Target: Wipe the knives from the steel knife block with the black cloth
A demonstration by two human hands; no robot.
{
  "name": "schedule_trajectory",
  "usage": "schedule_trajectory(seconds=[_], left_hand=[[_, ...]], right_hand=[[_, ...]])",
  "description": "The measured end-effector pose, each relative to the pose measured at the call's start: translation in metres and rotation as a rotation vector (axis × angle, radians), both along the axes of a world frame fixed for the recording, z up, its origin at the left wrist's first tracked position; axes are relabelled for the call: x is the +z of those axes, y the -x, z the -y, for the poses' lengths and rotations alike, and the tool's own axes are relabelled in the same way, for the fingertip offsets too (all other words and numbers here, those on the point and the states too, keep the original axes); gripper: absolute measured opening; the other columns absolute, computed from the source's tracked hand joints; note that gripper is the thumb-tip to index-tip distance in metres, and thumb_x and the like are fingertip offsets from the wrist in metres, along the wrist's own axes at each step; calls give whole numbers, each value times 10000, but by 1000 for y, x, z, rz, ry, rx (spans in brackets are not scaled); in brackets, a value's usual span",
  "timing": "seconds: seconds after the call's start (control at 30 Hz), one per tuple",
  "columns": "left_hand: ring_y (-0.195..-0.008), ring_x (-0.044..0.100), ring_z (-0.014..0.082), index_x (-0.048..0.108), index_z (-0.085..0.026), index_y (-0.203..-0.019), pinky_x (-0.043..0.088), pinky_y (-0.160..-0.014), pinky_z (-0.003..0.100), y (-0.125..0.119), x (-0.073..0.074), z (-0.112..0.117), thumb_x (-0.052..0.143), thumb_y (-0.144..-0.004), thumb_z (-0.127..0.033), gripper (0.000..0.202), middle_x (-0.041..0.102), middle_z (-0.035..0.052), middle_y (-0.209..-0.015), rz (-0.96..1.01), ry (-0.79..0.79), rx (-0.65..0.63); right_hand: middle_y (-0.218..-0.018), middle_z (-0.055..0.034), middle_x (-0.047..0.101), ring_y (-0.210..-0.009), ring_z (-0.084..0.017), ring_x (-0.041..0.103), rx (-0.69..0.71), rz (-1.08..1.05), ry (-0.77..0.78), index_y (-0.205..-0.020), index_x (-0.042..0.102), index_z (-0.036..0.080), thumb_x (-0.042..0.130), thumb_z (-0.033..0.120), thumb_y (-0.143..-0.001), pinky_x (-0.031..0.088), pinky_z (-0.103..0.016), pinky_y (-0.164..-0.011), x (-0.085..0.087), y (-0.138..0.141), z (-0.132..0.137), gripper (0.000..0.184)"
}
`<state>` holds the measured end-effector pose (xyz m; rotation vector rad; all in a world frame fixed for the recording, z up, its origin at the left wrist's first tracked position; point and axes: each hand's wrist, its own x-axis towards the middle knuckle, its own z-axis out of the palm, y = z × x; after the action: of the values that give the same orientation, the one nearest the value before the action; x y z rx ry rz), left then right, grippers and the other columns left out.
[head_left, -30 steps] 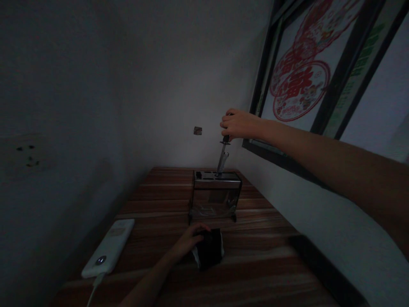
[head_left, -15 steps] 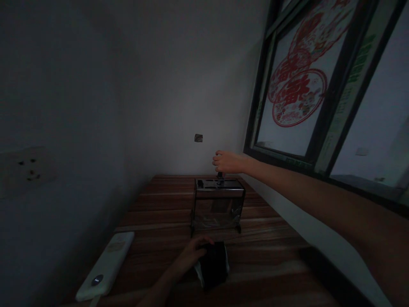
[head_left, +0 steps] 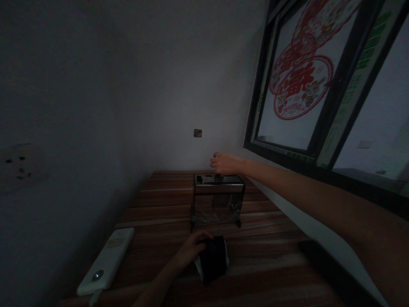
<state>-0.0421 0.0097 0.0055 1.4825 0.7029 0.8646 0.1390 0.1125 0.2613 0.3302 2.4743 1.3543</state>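
Note:
My right hand is closed just above the top of a clear-sided box with a dark, shiny slotted lid. Under its fingers, at the lid, shows a small dark stick-like thing; its kind is hard to make out in the dim light. Nearer to me, my left hand has its fingers and thumb curled on the upper left edge of a black pouch with pale sides. The pouch lies on the wooden tabletop.
A white power strip with a round button and a cord lies at the left. A long dark object rests along the right edge. Beside the table are walls, a wall socket and a dark-framed window.
My right hand has moved down toward the box lid, so less of the dark stick-like thing shows beneath it. My left hand stays at the pouch. The view has shifted slightly.

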Motion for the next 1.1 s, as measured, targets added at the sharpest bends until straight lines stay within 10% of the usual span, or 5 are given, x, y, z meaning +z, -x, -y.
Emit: schedule_trajectory(seconds=[1.1], left_hand=[[-950,533,206,606,-159,-906,340,-882,327,0,6,1,481,-607,-47,344,623,37,-947,-11,-4,-40]], right_hand=[[-865,-54,618,-904,-196,475,-60,-53,35,-808,638,173,528,170,-828,281,-311,-715,-5,-2,5,112]])
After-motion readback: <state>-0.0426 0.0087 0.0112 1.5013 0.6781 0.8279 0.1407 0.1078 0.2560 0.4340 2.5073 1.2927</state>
